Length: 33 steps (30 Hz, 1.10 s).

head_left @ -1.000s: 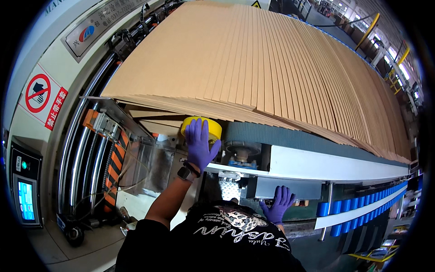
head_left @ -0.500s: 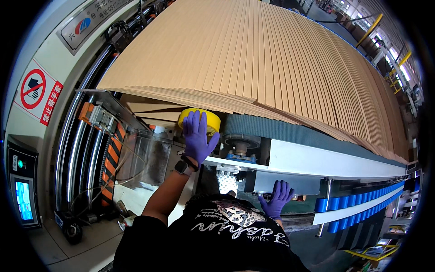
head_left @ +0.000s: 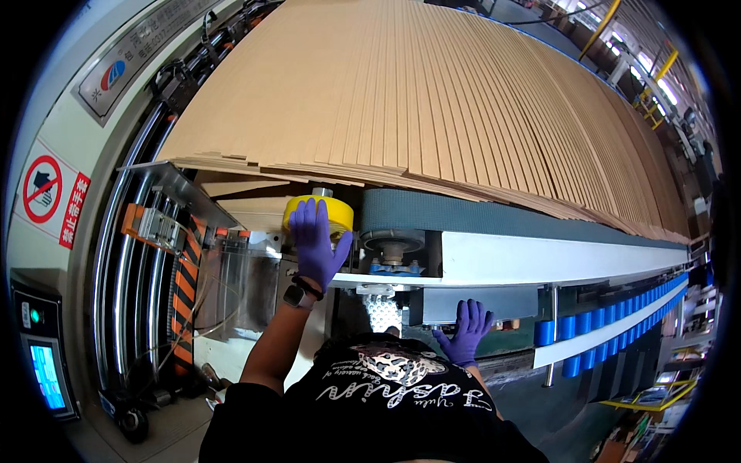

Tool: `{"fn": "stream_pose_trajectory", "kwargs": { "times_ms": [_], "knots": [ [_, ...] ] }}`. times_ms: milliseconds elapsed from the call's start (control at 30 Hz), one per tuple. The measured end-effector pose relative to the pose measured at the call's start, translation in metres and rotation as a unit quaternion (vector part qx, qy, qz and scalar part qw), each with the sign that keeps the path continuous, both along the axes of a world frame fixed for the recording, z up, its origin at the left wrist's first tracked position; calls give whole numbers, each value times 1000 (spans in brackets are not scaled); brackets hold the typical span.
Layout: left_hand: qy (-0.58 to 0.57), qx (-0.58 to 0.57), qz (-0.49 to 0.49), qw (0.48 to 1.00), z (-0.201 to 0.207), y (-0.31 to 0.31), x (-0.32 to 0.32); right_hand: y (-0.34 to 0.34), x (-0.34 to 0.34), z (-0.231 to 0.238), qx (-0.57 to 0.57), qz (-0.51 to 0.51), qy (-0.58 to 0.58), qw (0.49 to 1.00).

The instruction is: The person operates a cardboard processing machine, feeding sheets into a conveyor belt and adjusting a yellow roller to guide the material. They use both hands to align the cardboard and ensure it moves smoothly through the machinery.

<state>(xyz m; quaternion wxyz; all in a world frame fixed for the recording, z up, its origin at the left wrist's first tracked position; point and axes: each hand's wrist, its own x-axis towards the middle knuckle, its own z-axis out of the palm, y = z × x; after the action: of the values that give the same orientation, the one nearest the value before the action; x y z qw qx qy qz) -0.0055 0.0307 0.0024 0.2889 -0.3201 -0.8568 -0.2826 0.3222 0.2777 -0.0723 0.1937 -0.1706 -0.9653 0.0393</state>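
Note:
My left hand (head_left: 318,245), in a purple glove with a watch at the wrist, rests with fingers stretched out on a yellow wheel (head_left: 345,214). That wheel sits at the left end of a grey conveyor belt (head_left: 478,210). Overlapping brown cardboard sheets (head_left: 370,92) lie fanned along the belt and past the wheel. My right hand (head_left: 468,332), gloved in purple too, is held low near a grey metal box (head_left: 463,305) under the conveyor's white side rail (head_left: 540,262). Its fingers are spread and nothing is in them.
At the left stands a machine with long metal rollers (head_left: 123,309), a black-and-orange striped strip (head_left: 185,301) and a lit control screen (head_left: 48,374). Blue rollers (head_left: 587,322) run along the right. Loose cables (head_left: 220,324) hang beside the striped strip.
The view has shifted, so the machine parts sit a little differently in it. My left hand stays on the yellow wheel, and my right hand remains low with spread fingers. Some near-left sheet edges look shifted.

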Motion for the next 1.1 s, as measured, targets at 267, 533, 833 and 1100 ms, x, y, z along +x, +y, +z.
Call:
{"fn": "stream_pose_trajectory", "kwargs": {
  "times_ms": [267,533,833,1100],
  "knots": [
    [4,-21,6,1000,-3,-1,0,0,-1,-1,-9,1,0,1000],
    [-6,-24,16,1000,-2,-1,1,2,1,-6,32,5,2,999],
    [-6,-22,13,1000,-2,-1,2,2,2,-6,25,0,-8,1000],
    [-37,63,-16,997,22,5,-26,0,-1,-2,0,3,11,1000]
  ]
}}
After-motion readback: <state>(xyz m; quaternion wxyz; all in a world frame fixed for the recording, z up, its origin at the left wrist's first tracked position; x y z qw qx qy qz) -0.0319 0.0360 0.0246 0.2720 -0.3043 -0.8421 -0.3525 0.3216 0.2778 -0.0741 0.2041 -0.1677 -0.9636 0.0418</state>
